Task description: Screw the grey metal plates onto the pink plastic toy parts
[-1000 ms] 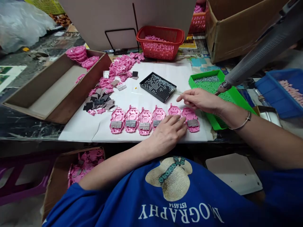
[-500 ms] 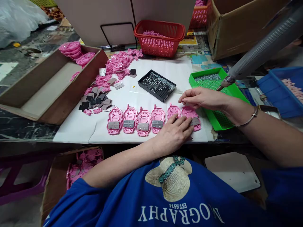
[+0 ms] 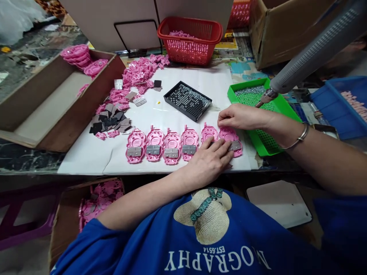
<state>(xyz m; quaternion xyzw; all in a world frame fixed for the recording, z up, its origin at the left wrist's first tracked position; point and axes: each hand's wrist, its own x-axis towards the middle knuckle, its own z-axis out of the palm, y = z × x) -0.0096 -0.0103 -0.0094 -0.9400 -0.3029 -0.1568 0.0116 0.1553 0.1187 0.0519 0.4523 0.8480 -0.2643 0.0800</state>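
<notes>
Pink plastic shells [image 3: 135, 139] stand in a row along the near edge of the white sheet, each with a grey cover plate [image 3: 153, 150] on its lower half. My left hand [image 3: 210, 160] lies flat with fingers spread over the two rightmost shells, partly hiding them and their plates. At the top of the rightmost pink shell [image 3: 228, 134], the fingertips of my right hand [image 3: 239, 116] are pinched together; whatever they hold is hidden. Beyond the row sits a black tray [image 3: 187, 101] of small screws.
A grey electric screwdriver [image 3: 309, 53] hangs over a green tray [image 3: 262, 147] of screws at right. Pink parts [image 3: 140, 76] and loose grey plates [image 3: 114, 116] lie heaped at left beside a cardboard box [image 3: 94, 91]. A red basket [image 3: 190, 49] stands behind.
My right hand's fingers have drawn together into a pinch and come slightly lower, to the rightmost shell's top. My left hand stays on the shells. The view has shifted slightly.
</notes>
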